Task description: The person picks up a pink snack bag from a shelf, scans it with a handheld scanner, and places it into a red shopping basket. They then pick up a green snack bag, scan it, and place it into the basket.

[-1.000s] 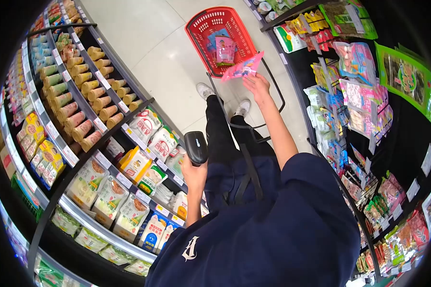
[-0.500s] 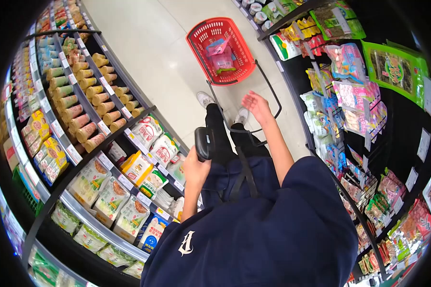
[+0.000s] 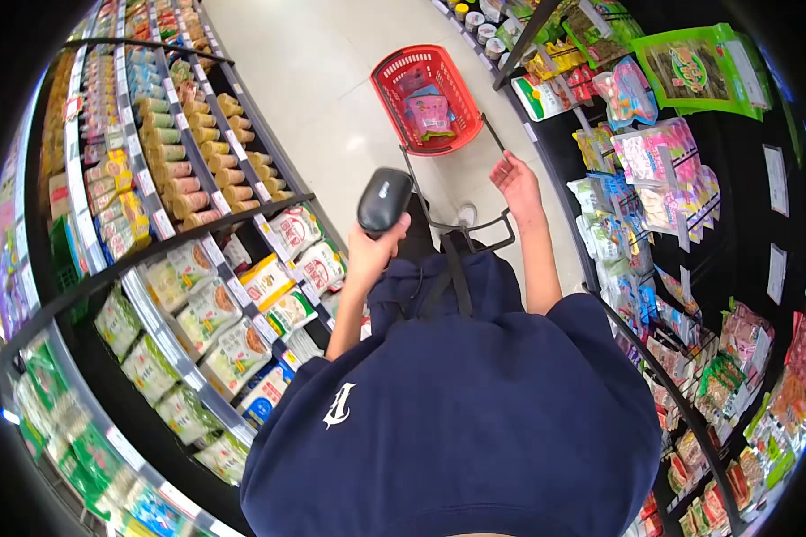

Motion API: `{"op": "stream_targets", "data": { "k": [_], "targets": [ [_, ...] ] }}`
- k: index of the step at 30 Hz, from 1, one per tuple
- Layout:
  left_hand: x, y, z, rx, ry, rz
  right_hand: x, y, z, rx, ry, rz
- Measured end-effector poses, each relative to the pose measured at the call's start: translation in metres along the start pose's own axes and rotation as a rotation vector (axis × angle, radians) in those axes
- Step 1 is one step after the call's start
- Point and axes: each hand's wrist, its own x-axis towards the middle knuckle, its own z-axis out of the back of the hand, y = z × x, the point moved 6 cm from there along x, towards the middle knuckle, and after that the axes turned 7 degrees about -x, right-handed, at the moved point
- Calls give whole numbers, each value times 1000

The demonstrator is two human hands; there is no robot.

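My left hand [image 3: 373,255] is closed around the lower end of a black handheld device [image 3: 385,199] with a rounded, glossy head and small pale lettering. My right hand [image 3: 517,190] is held out palm up with its fingers spread, nothing in it. Beside and below that hand, the long black pull handle [image 3: 491,243] of a red shopping basket overlaps my legs in this view. Ahead on the floor stands the red basket [image 3: 464,97] itself, slotted along its walls. A pink packet [image 3: 432,116] lies inside it, together with a bluish packet partly underneath.
Shelves on the left hold rows of paper cups [image 3: 177,186] and white bagged goods [image 3: 235,356]. To the right, hooks carry hanging snack bags [image 3: 658,161] and a large green pack [image 3: 697,67]. A pale tiled aisle [image 3: 309,58] runs between them.
My left hand has raised the black device, turning its rounded head more toward the camera. My right hand has shifted slightly right, still open. The basket sits farther right in view.
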Motion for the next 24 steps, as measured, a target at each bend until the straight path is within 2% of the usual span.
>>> {"op": "stream_targets", "data": {
  "k": [2,4,10,14,18,24],
  "targets": [
    [-13,-23,-10,-320,109,-165,-14,9,8,-33,-16,37],
    [-22,-32,-12,-395,161,-243,-23,7,24,-20,-10,38],
    [-43,-38,-19,-628,273,-191,-49,-10,66,-15,-94,2],
    [-46,-40,-26,-701,306,-210,-67,-16,75,38,-41,18],
    [-43,-46,-28,-850,459,-182,-90,-9,56,14,-37,60],
    [-33,-58,-14,-930,500,-176,-122,-1,8,-61,9,155]
  ]
}}
